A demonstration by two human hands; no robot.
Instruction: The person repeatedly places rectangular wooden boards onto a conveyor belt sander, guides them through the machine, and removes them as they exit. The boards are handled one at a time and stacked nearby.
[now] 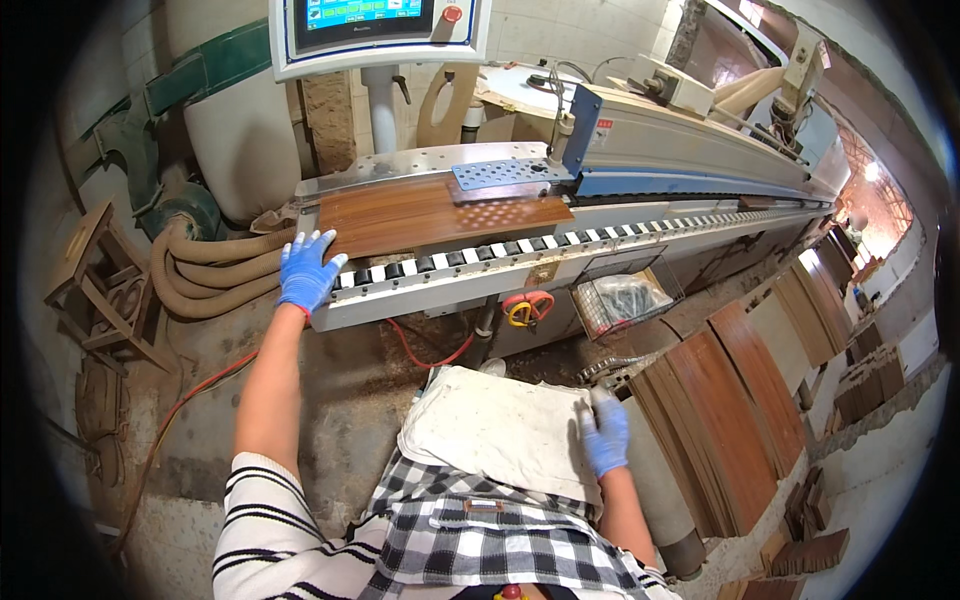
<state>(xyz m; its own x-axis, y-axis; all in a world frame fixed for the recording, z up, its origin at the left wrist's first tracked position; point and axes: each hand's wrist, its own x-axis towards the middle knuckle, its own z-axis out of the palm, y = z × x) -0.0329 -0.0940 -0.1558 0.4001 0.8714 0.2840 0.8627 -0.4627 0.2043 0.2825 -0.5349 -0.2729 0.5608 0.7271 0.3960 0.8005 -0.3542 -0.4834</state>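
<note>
nearest us, over the checked apron [480, 548], lies a white cloth [490, 425], and our gloved right hand [606, 438] is at its right edge, fingers drawn close together; we cannot tell whether they pinch the cloth or only brush it. just beyond that hand, to the right, lean brown boards in a stack [690, 430]. farther out, our left hand [309, 270] reaches forward, palm down, fingers spread over the near left corner of the wood-grain panel [385, 215], where the roller rail [490, 250] ends; how hard it presses we cannot see. the panel lies flat on the machine bed behind the rail, its long axis running left to right, roughly along the rollers, with the right end pointing toward the blue housing [582, 130] and the grain following its length. we judge it stiff and moderately light, with a smooth, shiny face that may slip under a glove (the corners look the likeliest place to chip). the left short end and near long edge seem the best places to take hold, keeping it level. beyond, the perforated blue plate [505, 173] overhangs its far right part, and a control screen [365, 15] stands behind.
</note>
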